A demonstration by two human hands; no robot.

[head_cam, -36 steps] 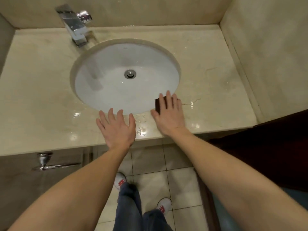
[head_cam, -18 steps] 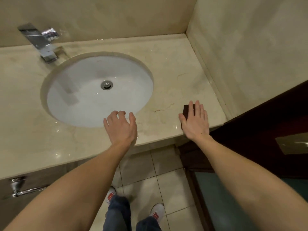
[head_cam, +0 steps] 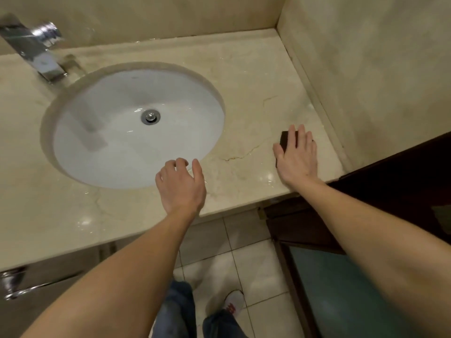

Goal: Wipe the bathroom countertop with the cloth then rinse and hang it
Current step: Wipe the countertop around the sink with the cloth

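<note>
Fingers (head_cam: 302, 135) of our right hand (head_cam: 296, 158): extended flat and close together, pressed down on a dark brown folded cloth (head_cam: 288, 140); the palm covers most of it, so only its far-left corner and a strip along its left edge show.

Cloth, location: on the beige marble countertop (head_cam: 244, 76), to the right of the basin, near the front edge and near the right side wall (head_cam: 366, 69).

Fingers (head_cam: 181, 163) of our left hand (head_cam: 181, 186): loosely curled, spread a little, holding nothing. The hand sits at the front rim of the basin, fingertips over the rim; we cannot tell whether it touches the stone.

White oval undermount sink (head_cam: 109, 142): set into the countertop left of centre; round chrome drain (head_cam: 150, 116) in its middle; some water gleams around the drain.

Chrome angular faucet (head_cam: 34, 52): at the far-left back of the countertop, spout leaning toward the basin.

Countertop surface: wet gleams and small droplets along the front edge between the two hands; a thin brown vein runs across the stone just left of the cloth.

Chrome towel bar (head_cam: 24, 286): mounted below the countertop at lower left.

Dark wooden door frame (head_cam: 390, 181): beside the countertop's right end.

Pale tiled floor (head_cam: 244, 259): below, with blue jeans (head_cam: 180, 311) and one white shoe (head_cam: 234, 302) visible.
</note>
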